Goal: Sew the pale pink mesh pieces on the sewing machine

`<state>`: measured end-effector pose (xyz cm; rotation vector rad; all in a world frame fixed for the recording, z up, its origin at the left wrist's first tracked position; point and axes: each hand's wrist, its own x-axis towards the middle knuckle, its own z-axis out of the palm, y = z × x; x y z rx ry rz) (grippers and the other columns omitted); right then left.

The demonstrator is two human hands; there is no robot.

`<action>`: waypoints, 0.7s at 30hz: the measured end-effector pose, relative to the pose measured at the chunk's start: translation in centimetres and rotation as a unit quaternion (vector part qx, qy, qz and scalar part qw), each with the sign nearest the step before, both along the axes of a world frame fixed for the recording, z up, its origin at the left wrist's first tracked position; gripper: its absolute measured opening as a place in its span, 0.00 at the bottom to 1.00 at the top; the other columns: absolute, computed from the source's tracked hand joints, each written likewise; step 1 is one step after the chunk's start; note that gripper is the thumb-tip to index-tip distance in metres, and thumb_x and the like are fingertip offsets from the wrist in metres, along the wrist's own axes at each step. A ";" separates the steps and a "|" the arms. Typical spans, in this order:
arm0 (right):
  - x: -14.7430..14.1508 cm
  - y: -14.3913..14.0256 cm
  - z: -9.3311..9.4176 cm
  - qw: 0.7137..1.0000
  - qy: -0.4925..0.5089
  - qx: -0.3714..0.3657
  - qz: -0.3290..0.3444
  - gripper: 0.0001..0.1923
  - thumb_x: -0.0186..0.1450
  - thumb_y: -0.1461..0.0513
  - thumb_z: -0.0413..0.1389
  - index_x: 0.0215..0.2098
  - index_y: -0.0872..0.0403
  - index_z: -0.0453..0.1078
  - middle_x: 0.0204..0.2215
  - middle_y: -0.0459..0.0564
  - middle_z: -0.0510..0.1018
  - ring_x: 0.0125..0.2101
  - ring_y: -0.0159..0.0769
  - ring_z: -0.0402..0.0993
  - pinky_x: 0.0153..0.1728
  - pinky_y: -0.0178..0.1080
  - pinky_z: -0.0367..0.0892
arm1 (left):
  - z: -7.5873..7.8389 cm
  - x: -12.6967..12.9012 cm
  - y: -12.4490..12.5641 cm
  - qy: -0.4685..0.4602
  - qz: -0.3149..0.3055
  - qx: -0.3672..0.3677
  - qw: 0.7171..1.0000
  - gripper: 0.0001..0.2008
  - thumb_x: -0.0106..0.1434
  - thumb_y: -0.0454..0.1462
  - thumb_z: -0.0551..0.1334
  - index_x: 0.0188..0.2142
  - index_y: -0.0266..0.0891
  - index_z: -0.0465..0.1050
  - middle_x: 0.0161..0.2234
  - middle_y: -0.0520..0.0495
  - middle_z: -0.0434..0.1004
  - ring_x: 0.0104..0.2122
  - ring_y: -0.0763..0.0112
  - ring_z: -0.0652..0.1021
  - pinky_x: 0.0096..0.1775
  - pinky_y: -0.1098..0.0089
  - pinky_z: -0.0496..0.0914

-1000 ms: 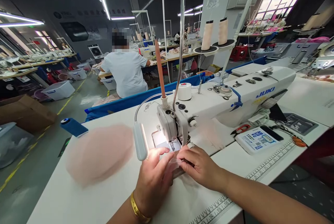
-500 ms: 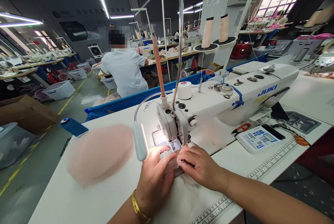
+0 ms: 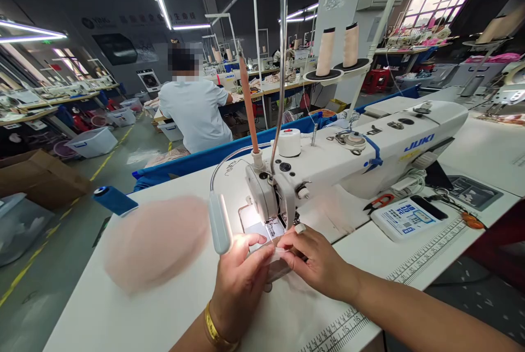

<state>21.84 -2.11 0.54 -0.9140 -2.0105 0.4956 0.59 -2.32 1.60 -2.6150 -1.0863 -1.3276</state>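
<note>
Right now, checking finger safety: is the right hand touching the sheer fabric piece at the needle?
Touching. The head view shows the right hand pinching the sheer fabric piece against the left hand, just before the sewing machine.

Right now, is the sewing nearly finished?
Hard to tell. Both the left hand and right hand pinch a small sheer pink fabric piece at the white sewing machine needle. A pile of pink sheer fabric lies beside it.
</note>
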 end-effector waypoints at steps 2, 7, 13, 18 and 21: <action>0.0 0.0 0.0 1.000 0.005 0.003 0.000 0.06 0.74 0.64 0.52 0.39 0.50 0.69 0.33 0.46 0.76 0.35 0.38 0.69 0.39 0.40 0.66 | 0.0 0.1 0.0 -0.007 0.001 0.001 1.000 0.13 0.70 0.28 0.58 0.48 0.45 0.75 0.42 0.45 0.77 0.40 0.65 0.77 0.38 0.66 0.75; 0.1 0.1 -0.2 1.000 0.003 0.024 0.002 0.07 0.75 0.65 0.52 0.39 0.50 0.69 0.33 0.45 0.78 0.34 0.37 0.70 0.39 0.40 0.66 | 0.1 0.0 -0.1 0.005 0.003 -0.046 0.999 0.16 0.67 0.30 0.59 0.53 0.43 0.74 0.46 0.42 0.78 0.46 0.61 0.78 0.43 0.63 0.75; 0.2 0.2 -0.6 0.997 0.003 0.075 0.004 0.07 0.75 0.66 0.52 0.42 0.51 0.71 0.34 0.46 0.80 0.34 0.36 0.72 0.40 0.39 0.66 | 0.2 -0.3 0.1 0.006 -0.033 -0.163 0.986 0.13 0.67 0.33 0.60 0.51 0.44 0.72 0.46 0.44 0.80 0.47 0.59 0.78 0.47 0.60 0.74; 0.3 0.2 -0.8 0.996 -0.008 0.085 0.012 0.07 0.76 0.65 0.52 0.43 0.50 0.71 0.37 0.46 0.83 0.35 0.37 0.76 0.41 0.40 0.66 | 0.1 -0.3 0.1 0.016 -0.048 -0.190 0.981 0.10 0.68 0.33 0.59 0.47 0.44 0.72 0.44 0.45 0.79 0.45 0.60 0.77 0.48 0.59 0.70; 0.3 0.2 -0.8 0.996 -0.014 0.084 0.010 0.08 0.76 0.65 0.52 0.42 0.50 0.71 0.37 0.47 0.84 0.35 0.37 0.76 0.41 0.40 0.65 | 0.1 -0.3 0.0 0.012 -0.044 -0.186 0.981 0.09 0.67 0.32 0.60 0.46 0.44 0.72 0.43 0.47 0.78 0.45 0.62 0.76 0.48 0.61 0.69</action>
